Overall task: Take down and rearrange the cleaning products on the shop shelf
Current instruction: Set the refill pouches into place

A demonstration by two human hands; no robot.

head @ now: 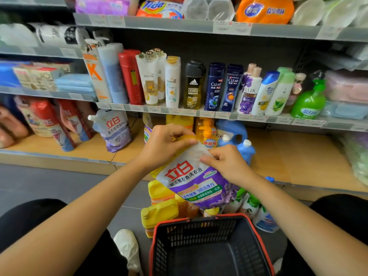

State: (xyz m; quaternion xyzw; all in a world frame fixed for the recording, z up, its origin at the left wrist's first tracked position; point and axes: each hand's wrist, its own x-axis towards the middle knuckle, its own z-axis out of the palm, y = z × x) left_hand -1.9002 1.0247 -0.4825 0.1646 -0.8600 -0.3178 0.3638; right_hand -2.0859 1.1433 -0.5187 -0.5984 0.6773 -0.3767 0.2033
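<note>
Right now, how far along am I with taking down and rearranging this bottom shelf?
Partly done. Yellow jugs and spray bottles already stand on the floor. In hand: the left hand and right hand pinch the top of a purple pouch above that pile. Left to do: a second pouch, blue bottles and an orange bottle sit on the shelf; nothing looks rearranged yet.

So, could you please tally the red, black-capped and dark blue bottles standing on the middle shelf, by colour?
Red bottle: 1
Black-capped bottle: 1
Dark blue bottles: 2
Total: 4
</note>
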